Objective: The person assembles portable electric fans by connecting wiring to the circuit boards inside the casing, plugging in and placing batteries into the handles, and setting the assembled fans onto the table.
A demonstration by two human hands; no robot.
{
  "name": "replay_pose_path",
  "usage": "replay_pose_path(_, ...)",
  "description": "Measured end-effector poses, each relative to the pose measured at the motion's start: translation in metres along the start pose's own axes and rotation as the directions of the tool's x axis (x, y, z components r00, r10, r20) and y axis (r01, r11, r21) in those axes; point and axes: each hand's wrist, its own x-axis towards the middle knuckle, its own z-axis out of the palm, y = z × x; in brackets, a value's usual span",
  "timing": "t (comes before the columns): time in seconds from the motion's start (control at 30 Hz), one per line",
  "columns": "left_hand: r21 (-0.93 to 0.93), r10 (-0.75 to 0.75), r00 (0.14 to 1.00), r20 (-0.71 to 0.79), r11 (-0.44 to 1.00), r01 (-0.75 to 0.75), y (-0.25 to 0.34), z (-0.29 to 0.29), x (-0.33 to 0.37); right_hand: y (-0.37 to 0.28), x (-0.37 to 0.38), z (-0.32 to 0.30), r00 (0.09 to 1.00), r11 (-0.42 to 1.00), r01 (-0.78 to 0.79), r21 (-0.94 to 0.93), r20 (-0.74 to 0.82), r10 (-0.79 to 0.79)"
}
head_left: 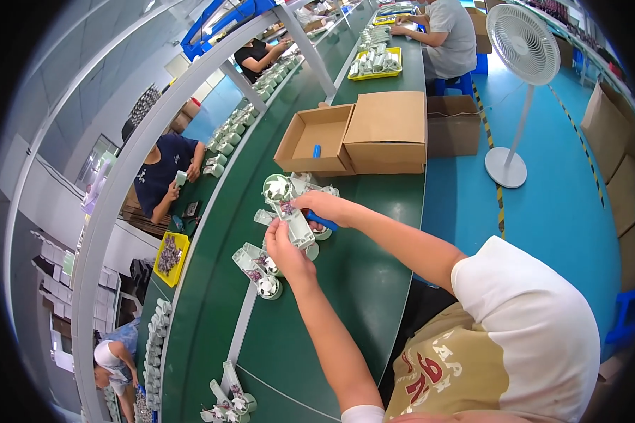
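Note:
A pale green handheld fan housing (300,231) lies open over the green bench, with white blades (278,187) in its round head and small wires in its body. My left hand (289,255) grips its near side between thumb and fingers. My right hand (323,207) bends over the far side, fingertips at the wires. A blue cylindrical piece (322,221) is tucked in that palm; whether it is a battery or a tool handle, I cannot tell. Close beside my left hand sits another opened fan housing (250,259). More pale parts lie partly hidden behind my right hand.
Beyond my hands stands an open cardboard box (296,141) with a blue cylinder (317,151) inside. Further housings (227,402) lie at the near end. A yellow tray (183,262) holds small parts across the bench. Co-workers sit along it; a white standing fan (522,49) is at right.

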Motion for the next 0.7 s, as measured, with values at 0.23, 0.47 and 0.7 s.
replay_pose_path(0.23, 0.238, 0.211, 0.976, -0.054, 0.952, -0.192, -0.004, -0.012, 0.005, -0.002, 0.003, 0.002, 0.993, 0.991, 0.113, -0.076, -0.013, -0.114)
replay_pose_path(0.47, 0.673, 0.490, 0.845, 0.214, 0.553, -0.491, 0.030, -0.004, 0.018, -0.005, 0.019, 0.005, 0.976, 0.975, 0.218, -0.046, -0.016, -0.219)
replay_pose_path(0.7, 0.753, 0.407, 0.870, 0.280, 0.469, -0.462, 0.050, 0.013, 0.032, -0.015, 0.038, 0.010, 0.952, 0.960, 0.274, -0.053, -0.129, -0.279)
